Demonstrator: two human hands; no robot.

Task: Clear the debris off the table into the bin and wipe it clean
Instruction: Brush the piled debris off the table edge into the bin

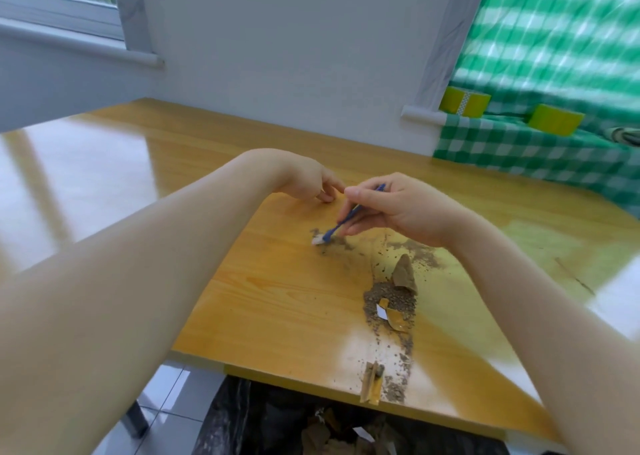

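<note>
Right hand [391, 208]: forearm enters from the lower right, wrist bent inward; palm faces down and left; fingers curled; grip closed on the brush handle between thumb and fingertips.
Brush [341, 225]: small, blue handle, pale bristle head; handle runs up through the right hand, its far tip showing above the fingers; head angled down and left, touching the worktop at the far end of the debris.
Left hand [308, 180]: forearm reaches in from the lower left across the view; wrist dropped, fingers pointing down; fingertips touch the worktop just beside the right thumb; grip holds nothing; how far the fingers are parted cannot be told.
Worktop [277, 281]: glossy yellow wood grain; near edge visible at the bottom.
Debris [389, 302]: grey-brown grit in a band from the brush head down to the near edge; thickest near the middle of the band; a brown leaf-like scrap [403, 276] stands in it; a torn tan piece [391, 316] lies just below; a folded tan strip [371, 383] rests at the near edge.
Bin [311, 423]: dark-lined, below the near edge, directly under the band; scraps visible inside.
</note>
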